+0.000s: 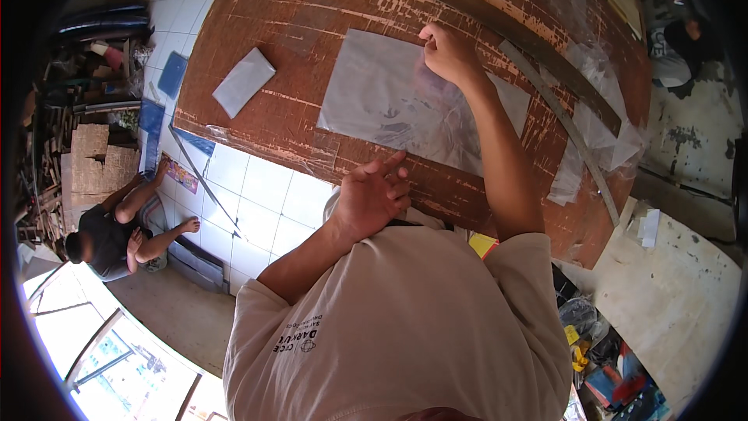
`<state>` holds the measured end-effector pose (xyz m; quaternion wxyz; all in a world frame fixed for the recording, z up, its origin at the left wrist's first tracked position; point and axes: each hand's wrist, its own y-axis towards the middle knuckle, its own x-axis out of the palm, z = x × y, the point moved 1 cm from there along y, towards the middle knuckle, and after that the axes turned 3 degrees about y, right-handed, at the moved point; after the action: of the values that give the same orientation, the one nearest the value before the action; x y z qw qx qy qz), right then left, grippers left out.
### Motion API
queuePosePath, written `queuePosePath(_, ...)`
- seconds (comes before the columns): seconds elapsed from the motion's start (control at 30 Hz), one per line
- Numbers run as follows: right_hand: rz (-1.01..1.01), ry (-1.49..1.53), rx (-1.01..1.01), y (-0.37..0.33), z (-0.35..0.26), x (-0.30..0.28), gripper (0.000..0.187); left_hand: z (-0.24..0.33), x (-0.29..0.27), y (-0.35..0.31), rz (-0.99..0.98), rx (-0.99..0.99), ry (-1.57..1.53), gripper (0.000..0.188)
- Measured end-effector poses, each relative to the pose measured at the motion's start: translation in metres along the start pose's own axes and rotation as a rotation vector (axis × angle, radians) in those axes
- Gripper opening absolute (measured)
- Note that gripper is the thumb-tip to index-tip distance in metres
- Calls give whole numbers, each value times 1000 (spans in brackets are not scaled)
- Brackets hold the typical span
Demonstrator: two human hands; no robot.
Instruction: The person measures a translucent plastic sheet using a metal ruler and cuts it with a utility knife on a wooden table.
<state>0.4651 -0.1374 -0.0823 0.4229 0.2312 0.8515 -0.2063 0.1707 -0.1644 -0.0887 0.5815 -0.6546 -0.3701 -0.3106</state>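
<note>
A translucent plastic sheet (362,82) lies on the worn brown table (257,15) in front of me, wrinkled and shiny toward its near right part. My right hand (449,56) is closed over the sheet's far edge, fingers curled in; what they pinch, if anything, is hidden. By the near edge of the table my left hand (375,196) is turned partly palm up. Its fingers are loosely bent and apart, holding nothing, with the index tip close to the sheet's near edge. To the left rests a folded stack of plastic (244,83).
A long dark strip (483,12) and a thinner grey strip (565,125) lie across the table's right side, beside crumpled clear plastic (596,78). One person (109,238) sits on the left near stacked scrap (93,156); another person (676,51) is at far right.
</note>
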Motion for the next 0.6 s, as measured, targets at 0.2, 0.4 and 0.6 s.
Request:
queuePosePath(0.2,53,17,-16,2,9,5,30,-2,1,1,2,-19,-22,49)
queuePosePath(0.4,-11,224,-5,0,25,-8,32,0,1,0,-30,-37,-7,51)
queuePosePath(0.6,0,187,19,-26,55,-67,29,-4,2,8,37,-108,97,35)
